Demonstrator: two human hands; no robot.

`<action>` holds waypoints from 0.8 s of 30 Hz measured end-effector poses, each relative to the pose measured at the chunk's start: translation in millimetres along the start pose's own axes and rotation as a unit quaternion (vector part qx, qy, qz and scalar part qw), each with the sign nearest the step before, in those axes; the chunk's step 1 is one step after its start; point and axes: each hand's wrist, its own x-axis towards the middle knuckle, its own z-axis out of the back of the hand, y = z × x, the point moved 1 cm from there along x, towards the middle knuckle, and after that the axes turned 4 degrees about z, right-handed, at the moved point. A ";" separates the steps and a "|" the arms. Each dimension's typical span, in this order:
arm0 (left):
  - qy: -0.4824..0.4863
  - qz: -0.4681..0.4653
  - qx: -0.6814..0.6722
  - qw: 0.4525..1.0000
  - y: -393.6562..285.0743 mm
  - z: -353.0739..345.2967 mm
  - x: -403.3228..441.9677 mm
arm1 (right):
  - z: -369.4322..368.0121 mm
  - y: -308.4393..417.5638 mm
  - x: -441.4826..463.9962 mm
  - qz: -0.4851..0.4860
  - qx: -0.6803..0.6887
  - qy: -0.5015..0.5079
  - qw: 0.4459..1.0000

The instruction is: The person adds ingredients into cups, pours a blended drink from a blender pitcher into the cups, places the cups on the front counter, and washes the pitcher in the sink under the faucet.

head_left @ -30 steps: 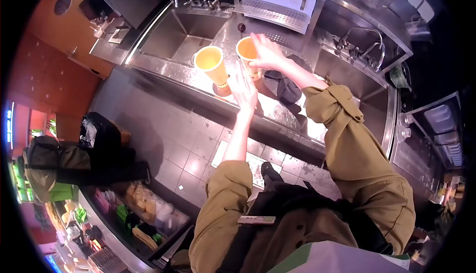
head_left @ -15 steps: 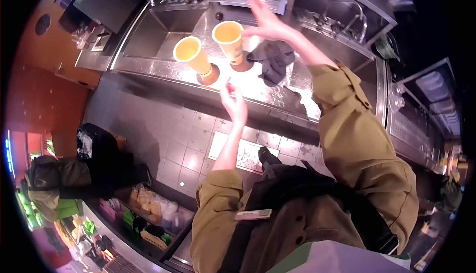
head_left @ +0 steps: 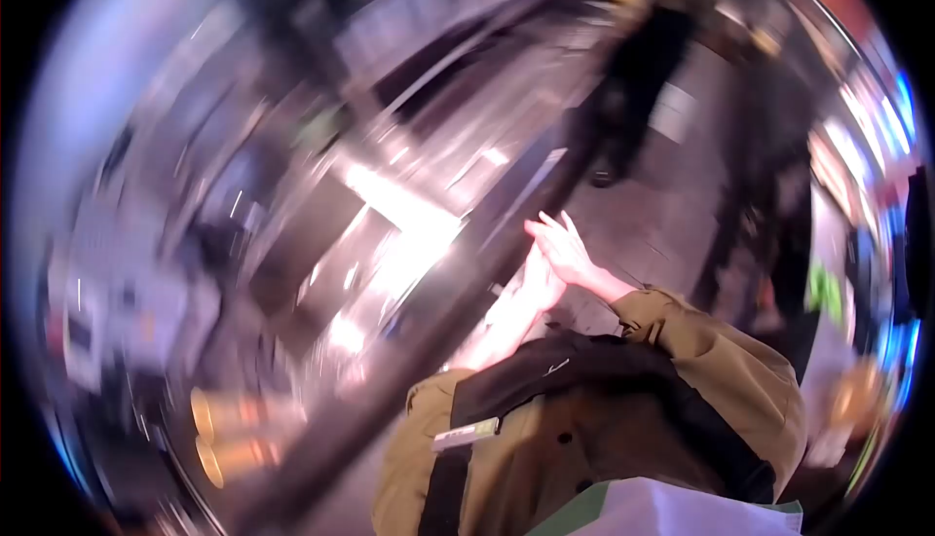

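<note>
My left hand (head_left: 539, 285) and my right hand (head_left: 568, 252) meet in front of my apron, palms against each other. The right hand's fingers are stretched out, with gaps between the tips. It covers most of the left hand's fingers, and motion smears the rest. I see no object between the hands. Far from them, at the lower left, two tall yellow paper cups, an upper one (head_left: 229, 415) and a lower one (head_left: 234, 459), appear side by side on the blurred counter.
A shiny metal counter (head_left: 404, 244) with a dark front edge runs diagonally on my left. Beyond my hands is a dark shape like a person's legs (head_left: 633, 98) on the tiled floor. Most surroundings are streaked by motion.
My view has swung to the right, so the cups now lie at the lower left. My hands have left the area around the cups and come together near my body.
</note>
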 end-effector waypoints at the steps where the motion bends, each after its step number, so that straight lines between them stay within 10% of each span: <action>1: -0.046 0.092 0.173 0.980 30.3 0.9 16.7 | 19.5 -37.3 -25.4 -0.073 -0.027 0.023 0.997; 5: -0.011 0.388 0.418 0.821 131.3 -40.1 51.0 | 88.6 -163.6 -146.0 -0.303 -0.204 -0.064 0.929; 7: 0.010 0.389 0.381 0.839 176.9 -69.9 78.7 | 114.1 -217.1 -173.1 -0.630 -0.032 -0.176 0.756; 11: -0.110 0.396 0.365 0.836 268.4 41.0 214.8 | 143.8 -257.8 -141.8 -0.398 0.174 -0.375 0.819; 12: 0.096 0.475 0.226 0.845 300.2 44.7 237.3 | 161.9 -269.3 -130.6 -0.411 0.204 -0.345 0.819; 14: 0.140 0.487 0.203 0.838 340.2 30.9 278.6 | 171.7 -337.5 -124.2 -0.401 0.240 -0.366 0.805; 18: -0.219 0.479 0.357 0.772 393.7 -49.9 372.4 | 184.5 -528.3 -141.2 -0.458 0.224 -0.394 0.764; 21: -0.027 0.644 0.206 0.736 439.6 -143.4 445.6 | 200.2 -659.2 -205.7 -0.590 0.203 -0.302 0.720; 24: 0.125 0.549 0.348 0.749 511.8 -203.4 523.1 | 215.9 -732.0 -311.1 -0.726 0.240 -0.209 0.610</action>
